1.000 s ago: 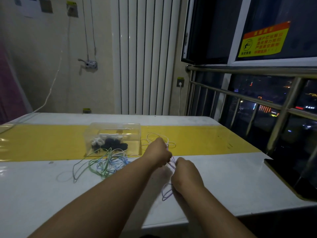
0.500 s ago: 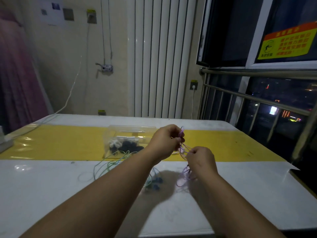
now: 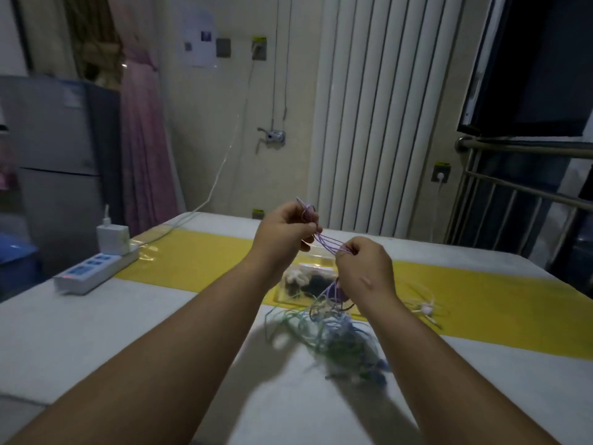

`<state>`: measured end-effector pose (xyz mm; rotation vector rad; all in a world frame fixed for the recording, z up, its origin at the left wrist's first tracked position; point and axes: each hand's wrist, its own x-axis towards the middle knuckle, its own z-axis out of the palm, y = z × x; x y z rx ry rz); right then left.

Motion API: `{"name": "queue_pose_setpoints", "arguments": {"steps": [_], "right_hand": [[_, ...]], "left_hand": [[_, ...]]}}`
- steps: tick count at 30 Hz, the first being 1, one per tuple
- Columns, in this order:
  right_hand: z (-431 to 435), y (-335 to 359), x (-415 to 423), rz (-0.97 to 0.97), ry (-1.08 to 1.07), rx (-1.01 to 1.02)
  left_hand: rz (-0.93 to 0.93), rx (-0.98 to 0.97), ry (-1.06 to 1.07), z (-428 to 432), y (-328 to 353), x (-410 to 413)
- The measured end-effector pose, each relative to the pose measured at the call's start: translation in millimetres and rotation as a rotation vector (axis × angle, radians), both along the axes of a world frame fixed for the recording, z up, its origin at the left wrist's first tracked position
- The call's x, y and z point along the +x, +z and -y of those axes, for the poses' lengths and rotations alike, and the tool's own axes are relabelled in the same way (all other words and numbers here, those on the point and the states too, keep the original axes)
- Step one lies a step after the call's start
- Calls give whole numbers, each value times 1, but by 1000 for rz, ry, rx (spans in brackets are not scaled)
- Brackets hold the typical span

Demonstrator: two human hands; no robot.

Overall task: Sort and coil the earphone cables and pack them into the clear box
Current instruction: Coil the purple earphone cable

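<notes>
Head view: the left hand (image 3: 285, 229) and right hand (image 3: 365, 271) have lifted the purple cable (image 3: 330, 244) from the desk (image 3: 160, 332), above the box (image 3: 316, 261). Their fingers (image 3: 305, 232) pinch it, strands stretched between. I think coiling begins; the tangle (image 3: 330, 335) waits.

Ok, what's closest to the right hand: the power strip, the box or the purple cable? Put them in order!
1. The purple cable: pinched in the right hand itself.
2. The box: just below and left of that hand.
3. The power strip: far off to the left.
</notes>
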<state>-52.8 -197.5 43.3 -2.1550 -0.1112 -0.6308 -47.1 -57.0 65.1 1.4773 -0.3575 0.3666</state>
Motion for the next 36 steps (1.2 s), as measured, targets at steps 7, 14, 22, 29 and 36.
{"name": "queue_pose_setpoints", "arguments": {"steps": [7, 14, 22, 29, 36], "right_hand": [[-89, -23, 11, -116, 223, 22], [-149, -53, 21, -331, 360, 126], [-144, -75, 40, -633, 475, 80], [-128, -97, 48, -526, 500, 302], [-124, -98, 43, -271, 414, -40]], "left_hand": [[-78, -49, 126, -80, -22, -4], [-188, -73, 286, -127, -54, 8], [-465, -37, 396, -148, -103, 30], [-521, -107, 363, -164, -115, 37], [-488, 754, 775, -177, -117, 23]]}}
